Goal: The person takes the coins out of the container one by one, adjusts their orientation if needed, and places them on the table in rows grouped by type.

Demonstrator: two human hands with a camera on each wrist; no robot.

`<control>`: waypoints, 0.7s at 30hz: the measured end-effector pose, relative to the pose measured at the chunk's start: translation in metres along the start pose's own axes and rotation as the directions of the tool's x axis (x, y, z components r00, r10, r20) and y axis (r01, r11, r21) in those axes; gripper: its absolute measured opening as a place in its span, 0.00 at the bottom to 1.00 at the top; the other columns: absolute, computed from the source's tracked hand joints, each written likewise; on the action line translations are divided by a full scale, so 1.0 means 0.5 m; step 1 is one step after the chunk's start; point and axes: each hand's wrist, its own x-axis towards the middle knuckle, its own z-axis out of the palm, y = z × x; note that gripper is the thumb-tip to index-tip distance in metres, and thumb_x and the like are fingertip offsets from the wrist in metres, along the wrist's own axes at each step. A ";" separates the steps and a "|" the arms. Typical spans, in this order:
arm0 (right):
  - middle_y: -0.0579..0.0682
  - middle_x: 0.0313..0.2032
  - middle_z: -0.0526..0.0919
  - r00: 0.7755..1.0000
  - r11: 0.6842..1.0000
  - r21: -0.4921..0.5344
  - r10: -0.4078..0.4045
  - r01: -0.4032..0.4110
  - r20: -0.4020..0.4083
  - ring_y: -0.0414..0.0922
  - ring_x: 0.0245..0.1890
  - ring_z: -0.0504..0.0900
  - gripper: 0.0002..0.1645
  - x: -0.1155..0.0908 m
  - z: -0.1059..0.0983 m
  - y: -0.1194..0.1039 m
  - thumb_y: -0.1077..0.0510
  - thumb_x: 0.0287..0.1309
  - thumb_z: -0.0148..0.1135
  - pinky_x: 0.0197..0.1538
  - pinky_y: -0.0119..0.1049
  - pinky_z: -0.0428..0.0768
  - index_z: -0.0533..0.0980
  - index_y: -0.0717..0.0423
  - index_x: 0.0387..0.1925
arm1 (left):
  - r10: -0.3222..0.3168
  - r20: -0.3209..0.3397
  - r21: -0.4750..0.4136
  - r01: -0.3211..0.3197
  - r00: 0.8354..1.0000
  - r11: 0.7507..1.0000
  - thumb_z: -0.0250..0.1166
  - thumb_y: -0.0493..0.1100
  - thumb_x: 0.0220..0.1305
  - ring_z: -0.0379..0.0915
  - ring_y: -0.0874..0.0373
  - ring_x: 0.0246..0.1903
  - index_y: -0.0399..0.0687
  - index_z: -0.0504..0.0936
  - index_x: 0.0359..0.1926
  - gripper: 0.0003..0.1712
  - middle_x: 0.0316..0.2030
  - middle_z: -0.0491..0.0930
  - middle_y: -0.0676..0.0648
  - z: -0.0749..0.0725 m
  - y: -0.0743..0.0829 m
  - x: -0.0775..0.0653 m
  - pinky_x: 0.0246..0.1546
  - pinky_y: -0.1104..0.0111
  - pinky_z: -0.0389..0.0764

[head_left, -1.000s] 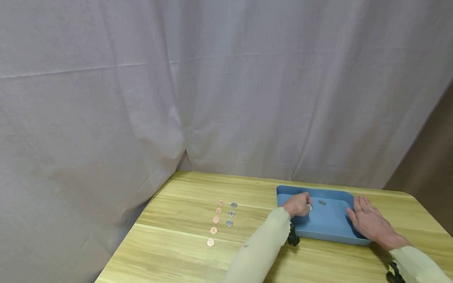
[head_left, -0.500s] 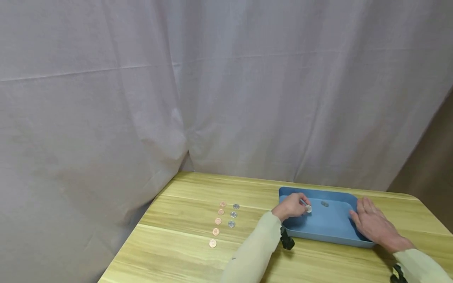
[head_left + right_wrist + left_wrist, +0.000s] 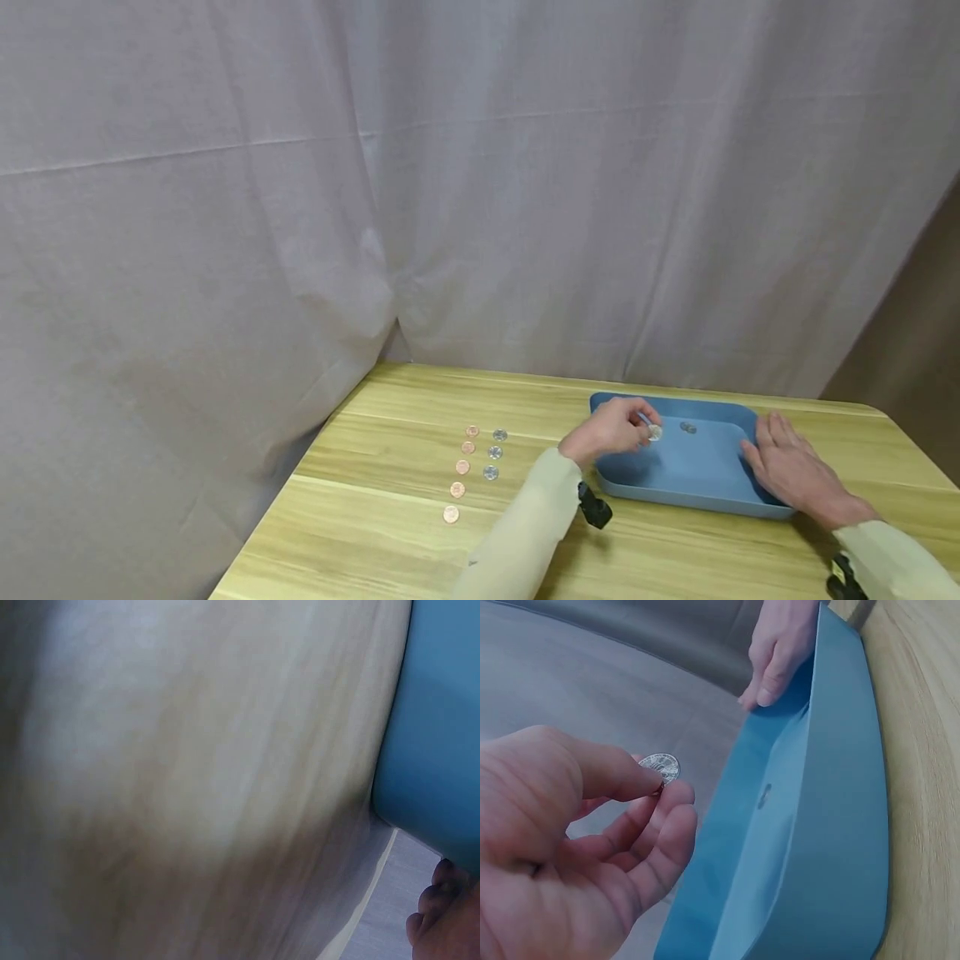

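Between the thumb and fingers of my left hand [image 3: 611,428] I pinch a silver coin [image 3: 661,766] by its edge. The hand is raised over the left part of the blue tray [image 3: 697,497]. Inside, towards the back, lie silver coins [image 3: 687,427] close together. My right hand [image 3: 797,472] rests on the tray's right rim with the fingers extended. In the right wrist view only part of that hand [image 3: 450,919] shows, beside the tray's wall.
Left of the tray, a column of several copper coins [image 3: 462,467] lies on the wooden table [image 3: 375,467]. Beside it runs a shorter column of three silver coins [image 3: 495,452]. A grey curtain [image 3: 525,208] hangs behind the table.
My left hand has risen from the tray floor with the silver coin and drawn slightly left. The right hand has stayed on the rim.
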 end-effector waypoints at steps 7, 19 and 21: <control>0.83 0.68 0.40 1.000 1.000 -0.009 -0.007 0.007 -0.002 0.74 0.72 0.36 0.45 0.003 0.000 0.001 0.44 0.77 0.32 0.71 0.67 0.40 0.44 0.85 0.67 | 0.059 0.030 -0.085 -0.056 0.998 0.995 0.60 0.36 0.69 0.84 0.49 0.35 0.51 0.82 0.44 0.07 0.29 0.81 0.53 -0.032 0.008 -0.031 0.34 0.64 0.85; 0.83 0.68 0.40 1.000 1.000 0.002 -0.017 0.017 -0.002 0.74 0.72 0.35 0.45 0.003 0.001 0.003 0.44 0.77 0.32 0.72 0.66 0.38 0.43 0.86 0.67 | 0.122 0.062 -0.096 -0.116 0.991 0.989 0.62 0.40 0.69 0.84 0.59 0.31 0.52 0.83 0.48 0.09 0.32 0.84 0.52 -0.067 0.004 -0.087 0.33 0.71 0.83; 0.84 0.68 0.40 1.000 1.000 0.006 -0.022 0.022 -0.006 0.74 0.72 0.35 0.44 0.002 0.003 0.003 0.44 0.77 0.31 0.71 0.66 0.38 0.44 0.86 0.67 | 0.124 0.066 -0.098 -0.117 0.990 0.988 0.62 0.40 0.69 0.85 0.57 0.33 0.52 0.83 0.48 0.10 0.32 0.84 0.53 -0.070 -0.001 -0.096 0.34 0.71 0.83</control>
